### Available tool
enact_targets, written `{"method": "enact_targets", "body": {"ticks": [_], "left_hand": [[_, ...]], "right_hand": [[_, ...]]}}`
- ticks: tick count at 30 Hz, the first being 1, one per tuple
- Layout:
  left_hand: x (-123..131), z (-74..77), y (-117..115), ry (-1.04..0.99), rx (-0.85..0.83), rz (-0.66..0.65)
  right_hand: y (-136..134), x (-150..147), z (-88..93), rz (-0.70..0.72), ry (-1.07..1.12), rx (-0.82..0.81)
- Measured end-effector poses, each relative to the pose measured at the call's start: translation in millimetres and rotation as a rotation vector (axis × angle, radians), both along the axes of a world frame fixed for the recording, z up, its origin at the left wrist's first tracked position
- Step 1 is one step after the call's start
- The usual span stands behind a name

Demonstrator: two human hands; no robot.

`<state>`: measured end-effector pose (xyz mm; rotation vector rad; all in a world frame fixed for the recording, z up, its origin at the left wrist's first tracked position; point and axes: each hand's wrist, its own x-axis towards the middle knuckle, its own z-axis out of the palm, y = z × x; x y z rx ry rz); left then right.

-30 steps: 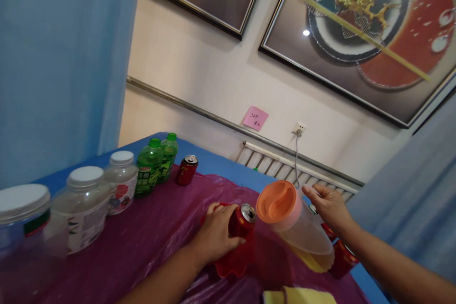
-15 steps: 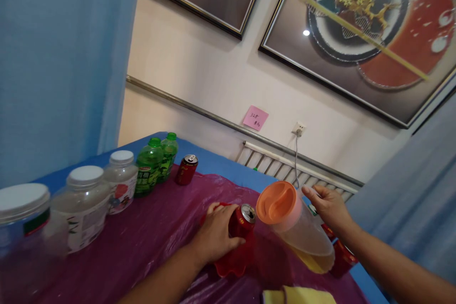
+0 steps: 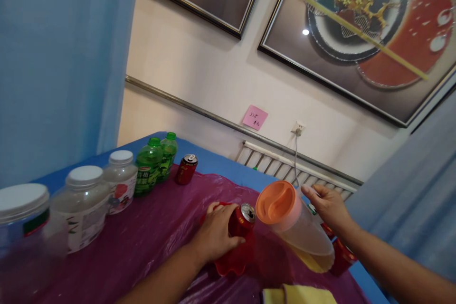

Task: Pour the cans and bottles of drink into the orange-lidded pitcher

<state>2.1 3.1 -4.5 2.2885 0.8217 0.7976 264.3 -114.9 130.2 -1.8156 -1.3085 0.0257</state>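
Observation:
My left hand (image 3: pixel 214 233) is wrapped round an opened red drink can (image 3: pixel 239 224), which stands upright in a red, scalloped-edged dish (image 3: pixel 231 265). With my right hand (image 3: pixel 328 205) I grip the handle side of a translucent plastic pitcher (image 3: pixel 308 237). The pitcher leans steeply to the left, and its orange lid (image 3: pixel 277 203) is close beside the can's top. Yellowish liquid lies along the pitcher's lower side. No stream between pitcher and can is visible. The handle itself is mostly hidden by my fingers.
Clear jars with white lids (image 3: pixel 85 175), green bottles (image 3: pixel 149 166) and another red can (image 3: pixel 186 169) line the left. More red cans (image 3: pixel 344 256) stand behind the pitcher. A folded yellow cloth (image 3: pixel 302 295) lies at the front on the purple plastic sheet (image 3: pixel 142 247).
Almost nothing differs. Both hands, the can and the tilted pitcher keep their places; the view has shifted only very slightly.

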Motion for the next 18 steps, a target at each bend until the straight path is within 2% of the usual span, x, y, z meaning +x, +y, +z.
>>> {"method": "enact_targets", "body": {"ticks": [18], "left_hand": [[-0.2, -4.4, 0.7, -0.016, 0.002, -0.003]], "right_hand": [[-0.2, 4.8, -4.6, -0.009, 0.010, 0.003]]}}
